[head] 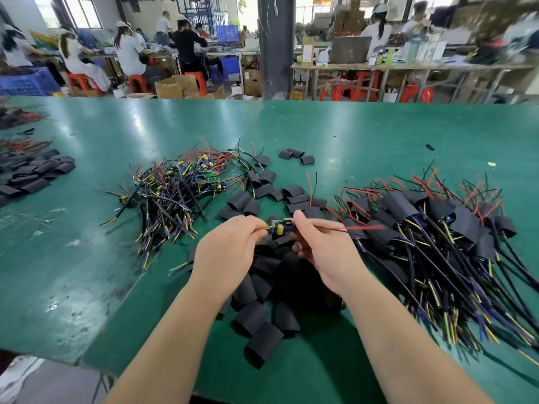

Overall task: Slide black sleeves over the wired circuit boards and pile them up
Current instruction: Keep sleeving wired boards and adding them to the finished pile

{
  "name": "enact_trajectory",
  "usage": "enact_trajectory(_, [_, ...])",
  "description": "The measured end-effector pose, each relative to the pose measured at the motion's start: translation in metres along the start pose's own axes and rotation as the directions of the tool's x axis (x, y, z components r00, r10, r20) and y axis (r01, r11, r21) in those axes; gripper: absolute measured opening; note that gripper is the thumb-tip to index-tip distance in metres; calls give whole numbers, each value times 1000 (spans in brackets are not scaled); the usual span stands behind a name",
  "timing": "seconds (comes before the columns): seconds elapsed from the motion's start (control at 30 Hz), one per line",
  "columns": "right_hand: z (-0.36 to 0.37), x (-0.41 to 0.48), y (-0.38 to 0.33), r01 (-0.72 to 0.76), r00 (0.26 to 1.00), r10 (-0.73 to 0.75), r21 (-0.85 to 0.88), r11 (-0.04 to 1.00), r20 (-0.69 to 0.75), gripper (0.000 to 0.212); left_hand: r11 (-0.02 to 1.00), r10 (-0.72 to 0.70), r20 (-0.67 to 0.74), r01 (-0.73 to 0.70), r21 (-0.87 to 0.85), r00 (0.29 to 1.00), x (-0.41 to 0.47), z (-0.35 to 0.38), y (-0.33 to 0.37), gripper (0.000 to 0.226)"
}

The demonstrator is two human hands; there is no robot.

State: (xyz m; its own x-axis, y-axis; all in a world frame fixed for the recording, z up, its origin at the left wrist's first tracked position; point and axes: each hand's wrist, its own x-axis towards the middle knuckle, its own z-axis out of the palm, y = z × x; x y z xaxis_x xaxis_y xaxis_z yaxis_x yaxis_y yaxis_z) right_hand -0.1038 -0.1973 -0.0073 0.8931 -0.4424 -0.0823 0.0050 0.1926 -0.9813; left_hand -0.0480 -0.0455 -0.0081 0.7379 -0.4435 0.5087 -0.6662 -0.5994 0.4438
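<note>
A small bare circuit board with a yellow capacitor hangs between both hands above the table. My left hand pinches its wires on the left side. My right hand pinches the board's right end, where red and black wires stick out to the right. Loose black sleeves lie heaped under and in front of my hands. A pile of bare wired boards lies to the left. The sleeved boards are piled on the right.
The green table stretches far back. Another heap of black sleeves lies at the far left edge, with red wires behind it. A few sleeves lie apart toward the back. People work at benches behind.
</note>
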Motion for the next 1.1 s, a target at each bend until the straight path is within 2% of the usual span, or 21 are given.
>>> enact_trajectory(0.07, [0,1,-1,61,998,-63,79,995,23,6,997,-42,-42,44,66,998,-5,2,-10,13])
enact_trajectory(0.13, [-4,3,-3,110,994,-111,167,980,-4,30,987,-134,-107,143,77,985,-10,3,-19,12])
enact_trajectory(0.17, [-7,4,-4,129,991,-125,158,979,-38,35,980,-166,-152,180,81,974,-11,3,-23,11])
enact_trajectory(0.2, [-11,6,-5,153,986,-145,97,984,-80,34,974,-191,-193,210,81,962,-12,3,-25,11])
enact_trajectory(0.27, [-18,8,-5,180,965,-210,-189,965,-155,23,963,-241,-243,264,63,940,-12,2,-28,12])
enact_trajectory(0.33, [-20,6,-2,207,941,-316,-531,822,-122,20,956,-270,-248,290,47,930,-12,2,-28,14])
enact_trajectory(0.4, [-16,2,1,292,910,-414,-714,636,3,18,956,-272,-247,291,41,930,-13,3,-29,16])
enact_trajectory(0.5, [-4,-3,4,435,860,-463,-785,442,216,20,961,-263,-267,276,8,927,-15,3,-30,19])
enact_trajectory(0.63, [17,-8,16,507,851,-283,-833,223,442,50,966,-257,-300,252,-56,918,-16,3,-32,25])
enact_trajectory(0.73, [24,-7,27,503,859,-157,-860,82,487,51,965,-262,-299,248,-87,917,-16,4,-35,26])
enact_trajectory(0.8, [22,-3,25,516,847,-202,-852,93,491,37,963,-268,-294,249,-101,917,-16,5,-37,26])
enact_trajectory(0.83, [20,-1,23,524,840,-248,-840,141,482,30,963,-269,-293,249,-106,918,-16,6,-38,24])
enact_trajectory(0.9, [15,1,18,524,841,-328,-798,297,430,27,960,-279,-288,254,-121,916,-16,6,-39,21])
enact_trajectory(1.0, [6,0,11,486,860,-431,-700,524,274,40,955,-291,-280,261,-138,915,-16,6,-39,19])
enact_trajectory(1.1, [-3,0,4,382,910,-406,-558,736,87,50,954,-293,-273,261,-148,916,-16,5,-39,19])
